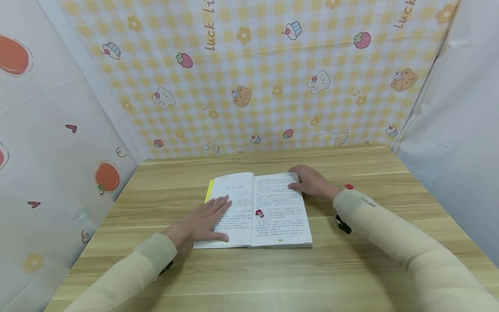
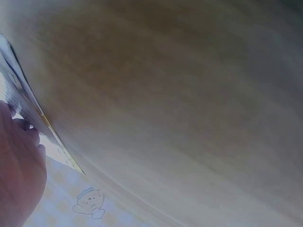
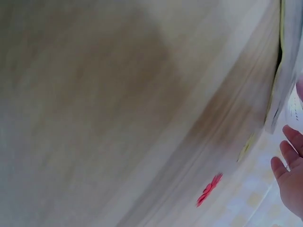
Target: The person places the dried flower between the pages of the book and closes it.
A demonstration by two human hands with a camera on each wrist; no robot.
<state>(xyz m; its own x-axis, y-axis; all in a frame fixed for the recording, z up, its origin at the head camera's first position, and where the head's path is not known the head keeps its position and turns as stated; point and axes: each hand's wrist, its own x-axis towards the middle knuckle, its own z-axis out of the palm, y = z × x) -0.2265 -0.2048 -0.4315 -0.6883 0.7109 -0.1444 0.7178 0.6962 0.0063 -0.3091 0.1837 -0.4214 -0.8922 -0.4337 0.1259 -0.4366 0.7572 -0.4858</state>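
An open book (image 1: 273, 203) with printed pages lies on the wooden table, and a yellow strip (image 1: 209, 190) shows along its left edge. My left hand (image 1: 206, 219) rests flat on the left page, fingers pointing toward the spine and thumb spread toward the lower edge. At the top right corner of the right page is my right hand (image 1: 309, 180), its thumb and forefinger over the page edge. The right wrist view shows its fingers (image 3: 291, 146) relaxed and apart beside the book. A small dark red flower (image 1: 259, 213) sits on the right page near the spine.
Another red flower (image 1: 348, 186) lies on the wooden table (image 1: 249, 281), just beyond my right cuff. A yellow checked cloth (image 1: 265, 65) with cartoon prints hangs behind the table. White curtains (image 1: 464, 108) flank it on both sides.
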